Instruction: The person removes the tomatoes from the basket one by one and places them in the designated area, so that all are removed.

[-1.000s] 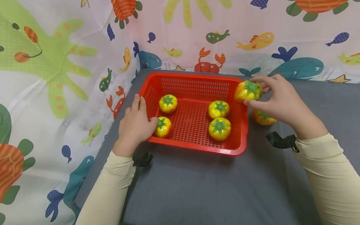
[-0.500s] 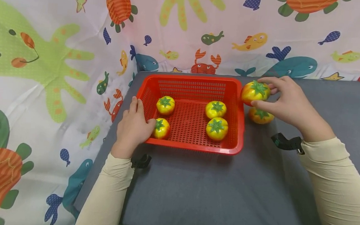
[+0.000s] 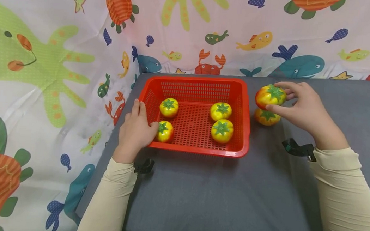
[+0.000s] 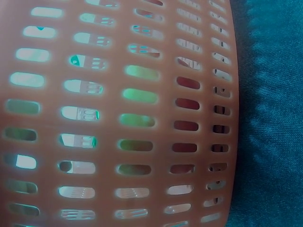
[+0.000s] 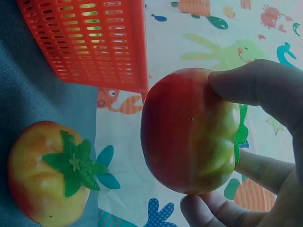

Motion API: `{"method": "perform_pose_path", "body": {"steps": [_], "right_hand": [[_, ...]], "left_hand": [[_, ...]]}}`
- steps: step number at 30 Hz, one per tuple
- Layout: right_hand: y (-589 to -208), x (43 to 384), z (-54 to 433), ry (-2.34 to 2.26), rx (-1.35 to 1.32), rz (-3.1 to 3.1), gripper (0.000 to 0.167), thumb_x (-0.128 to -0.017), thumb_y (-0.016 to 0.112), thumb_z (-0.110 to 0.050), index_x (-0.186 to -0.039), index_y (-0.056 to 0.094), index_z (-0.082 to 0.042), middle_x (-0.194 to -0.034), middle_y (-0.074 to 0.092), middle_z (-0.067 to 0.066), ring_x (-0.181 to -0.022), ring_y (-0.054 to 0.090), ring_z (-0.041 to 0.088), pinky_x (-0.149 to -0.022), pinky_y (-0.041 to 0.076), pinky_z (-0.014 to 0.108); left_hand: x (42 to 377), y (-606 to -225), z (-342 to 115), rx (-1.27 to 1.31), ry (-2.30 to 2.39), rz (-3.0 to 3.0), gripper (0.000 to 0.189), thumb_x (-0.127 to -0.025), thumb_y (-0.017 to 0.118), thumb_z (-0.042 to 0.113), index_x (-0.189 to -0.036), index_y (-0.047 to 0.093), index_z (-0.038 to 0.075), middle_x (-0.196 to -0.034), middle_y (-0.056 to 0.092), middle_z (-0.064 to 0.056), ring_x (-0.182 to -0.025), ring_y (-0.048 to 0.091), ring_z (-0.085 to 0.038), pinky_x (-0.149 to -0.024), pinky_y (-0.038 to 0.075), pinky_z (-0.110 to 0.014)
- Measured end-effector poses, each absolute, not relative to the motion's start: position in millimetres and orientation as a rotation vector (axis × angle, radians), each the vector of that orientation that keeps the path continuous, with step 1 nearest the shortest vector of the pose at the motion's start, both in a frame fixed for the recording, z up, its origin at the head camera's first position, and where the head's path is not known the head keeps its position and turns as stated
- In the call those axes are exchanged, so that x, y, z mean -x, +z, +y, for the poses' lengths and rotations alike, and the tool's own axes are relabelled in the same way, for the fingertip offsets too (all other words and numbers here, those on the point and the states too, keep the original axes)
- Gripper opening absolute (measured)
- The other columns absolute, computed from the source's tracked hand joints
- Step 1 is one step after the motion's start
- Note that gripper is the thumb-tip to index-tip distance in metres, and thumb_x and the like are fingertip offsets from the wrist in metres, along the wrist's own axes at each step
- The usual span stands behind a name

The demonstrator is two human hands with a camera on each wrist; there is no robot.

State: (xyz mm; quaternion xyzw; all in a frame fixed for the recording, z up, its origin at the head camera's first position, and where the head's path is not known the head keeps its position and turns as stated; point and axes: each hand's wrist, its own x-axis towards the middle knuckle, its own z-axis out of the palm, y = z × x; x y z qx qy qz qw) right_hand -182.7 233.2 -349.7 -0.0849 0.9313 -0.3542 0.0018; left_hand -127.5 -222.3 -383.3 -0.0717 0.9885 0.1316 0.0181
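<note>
In the head view my right hand holds a yellow-red toy tomato with a green leafy top, between thumb and fingers. It is right of the red basket, above another toy tomato on the table. The right wrist view shows the held tomato at my fingertips, apart from the lower one. My left hand rests on the basket's left edge, fingers straight, thumb beside the front-left tomato. In the left wrist view, only the basket's slotted wall and cloth show.
Inside the basket lie a back-left tomato and two at the right, one behind the other. Grey cloth covers the table. A sea-animal curtain hangs behind and at the left.
My right hand has moved the held tomato rightward, from over the basket's right rim to outside it. My left hand stays on the basket edge. The head view has shifted slightly.
</note>
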Motion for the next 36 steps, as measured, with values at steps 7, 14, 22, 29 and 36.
{"method": "perform_pose_path", "body": {"steps": [7, 14, 22, 29, 36], "right_hand": [[-351.2, 180.1, 240.7, -1.132, 0.208, 2.935, 0.074, -0.090, 0.081, -0.042, -0.151, 0.056, -0.010, -0.139, 0.047, 0.025, -0.125, 0.045, 0.047, -0.071, 0.048, 0.042], [-352.8, 178.7, 248.9, -1.138, 0.182, 2.942, 0.074, -0.090, 0.082, -0.042, -0.151, 0.056, -0.010, -0.137, 0.047, 0.025, -0.125, 0.045, 0.047, -0.071, 0.046, 0.044], [-353.8, 177.1, 258.0, -1.130, 0.130, 2.933, 0.076, -0.091, 0.080, -0.043, -0.153, 0.053, -0.008, -0.139, 0.044, 0.029, -0.127, 0.042, 0.051, -0.071, 0.045, 0.045], [-352.7, 176.7, 263.0, -1.123, 0.124, 2.939, 0.077, -0.091, 0.080, -0.043, -0.153, 0.053, -0.007, -0.138, 0.044, 0.029, -0.127, 0.042, 0.050, -0.073, 0.043, 0.050], [-355.6, 174.7, 266.5, -1.103, 0.099, 2.936, 0.077, -0.091, 0.080, -0.044, -0.153, 0.053, -0.007, -0.137, 0.043, 0.030, -0.126, 0.042, 0.051, -0.075, 0.043, 0.052]], "left_hand": [[128.3, -382.7, -222.0, 0.226, 0.422, 3.062, 0.093, -0.093, 0.062, 0.041, -0.167, 0.019, 0.003, -0.176, 0.011, -0.017, -0.134, 0.043, -0.043, -0.091, 0.057, -0.062], [127.1, -380.9, -221.8, 0.227, 0.414, 3.063, 0.091, -0.095, 0.059, 0.040, -0.167, 0.018, 0.003, -0.176, 0.011, -0.017, -0.134, 0.044, -0.044, -0.091, 0.056, -0.062], [128.2, -381.3, -221.5, 0.223, 0.411, 3.062, 0.091, -0.094, 0.059, 0.041, -0.167, 0.018, 0.003, -0.176, 0.011, -0.017, -0.134, 0.044, -0.044, -0.093, 0.056, -0.063], [129.9, -380.5, -221.8, 0.223, 0.410, 3.059, 0.091, -0.094, 0.059, 0.040, -0.167, 0.018, 0.003, -0.176, 0.010, -0.017, -0.136, 0.043, -0.045, -0.092, 0.056, -0.063], [127.8, -381.3, -222.6, 0.227, 0.404, 3.055, 0.092, -0.094, 0.060, 0.040, -0.168, 0.018, 0.003, -0.176, 0.010, -0.017, -0.136, 0.043, -0.045, -0.091, 0.057, -0.064]]}}
